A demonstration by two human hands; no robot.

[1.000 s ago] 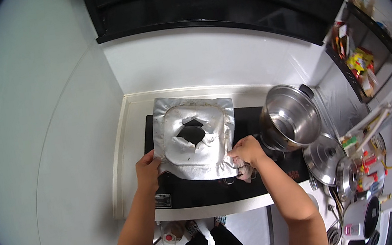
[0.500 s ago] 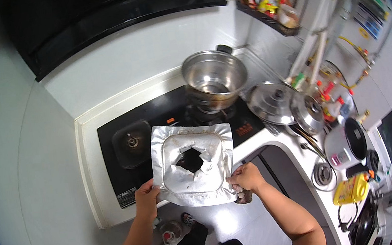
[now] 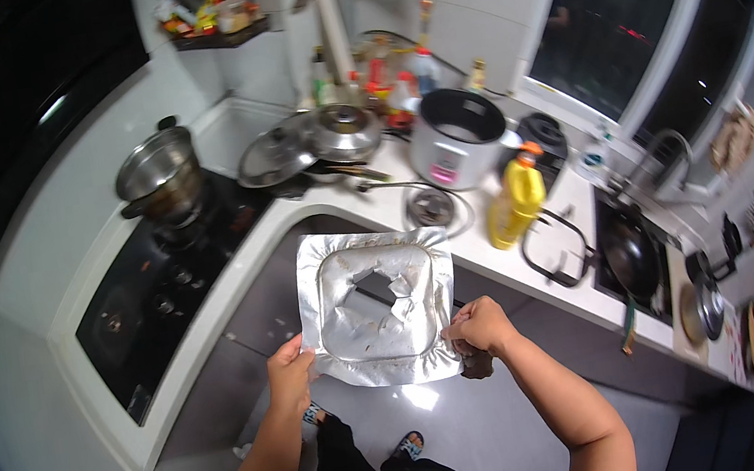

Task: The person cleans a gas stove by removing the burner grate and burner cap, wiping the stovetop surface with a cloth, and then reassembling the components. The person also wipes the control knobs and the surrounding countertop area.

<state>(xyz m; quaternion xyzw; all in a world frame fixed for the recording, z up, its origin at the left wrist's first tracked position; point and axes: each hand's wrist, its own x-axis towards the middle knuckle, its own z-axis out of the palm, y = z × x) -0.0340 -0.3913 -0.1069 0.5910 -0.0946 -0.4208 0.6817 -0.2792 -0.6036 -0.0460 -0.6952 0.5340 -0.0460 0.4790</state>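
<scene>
A square, silver foil stove liner point(image 3: 357, 330) is held out in front of me over the floor, with a ragged, torn opening in its middle and crumpled edges. My left hand point(image 3: 290, 373) pinches its lower left edge between thumb and fingers. At the lower right edge, my right hand point(image 3: 484, 324) grips the foil too. Below the right fingers hangs a small, crumpled, dark brownish thing point(image 3: 477, 366), perhaps a rag; most of it is hidden by the hand.
On the left, a steel pot point(image 3: 158, 175) stands on the black gas stove point(image 3: 131, 304). The white counter point(image 3: 373, 207) bears pot lids point(image 3: 344, 134), a rice cooker point(image 3: 456, 142) and a yellow jug point(image 3: 517, 201). A wok point(image 3: 631, 258) sits at the sink, far right.
I have turned right, so the stove has shifted left in view and the sink and window have appeared. The foil liner has come away from the stove, still in both hands.
</scene>
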